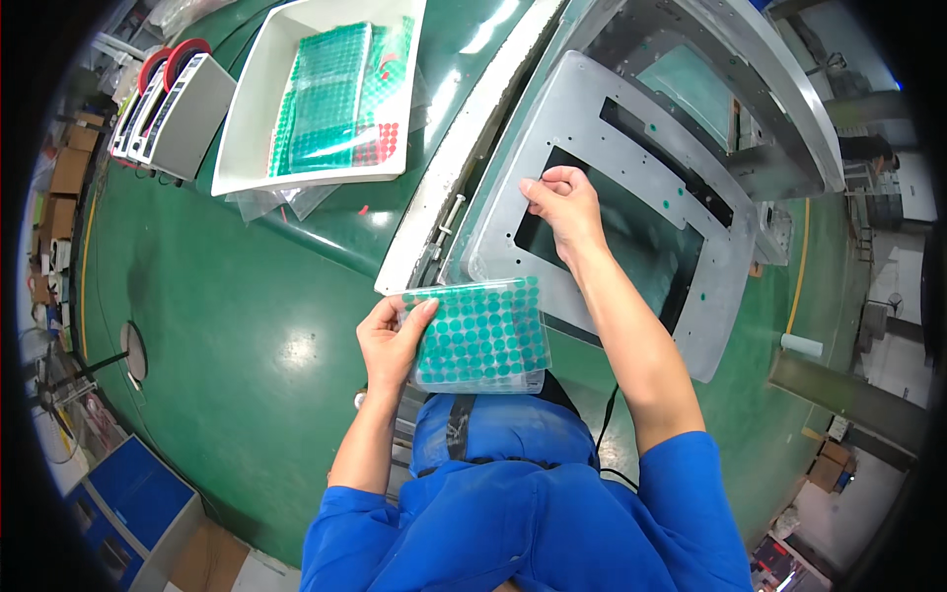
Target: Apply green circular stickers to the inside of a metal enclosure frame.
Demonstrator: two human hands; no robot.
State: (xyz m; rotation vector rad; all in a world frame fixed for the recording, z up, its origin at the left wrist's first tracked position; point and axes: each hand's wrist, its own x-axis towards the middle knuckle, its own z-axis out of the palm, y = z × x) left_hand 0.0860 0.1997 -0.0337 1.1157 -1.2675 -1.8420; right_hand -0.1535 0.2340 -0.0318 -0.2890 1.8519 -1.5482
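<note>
My left hand (393, 340) grips a clear sheet of round green stickers (478, 335) by its left edge, thumb on top, in front of my waist. Other clear sheets seem to lie beneath it. Over the grey machine panel (523, 158), my right hand (567, 209) is closed in a pinch near the left edge of the panel's dark rectangular window (621, 237). Whatever sits between those fingertips is too small to make out. Several loose green dots stick to the panel near its narrow slot (666, 163).
At the upper left, a white bin (242, 148) holds sheets of green and red dots on a green table (345, 222). Boxy devices with red reels (182, 109) stand beyond it. The raised machine lid (779, 79) is at the upper right. A bolt (451, 214) juts from the machine's edge.
</note>
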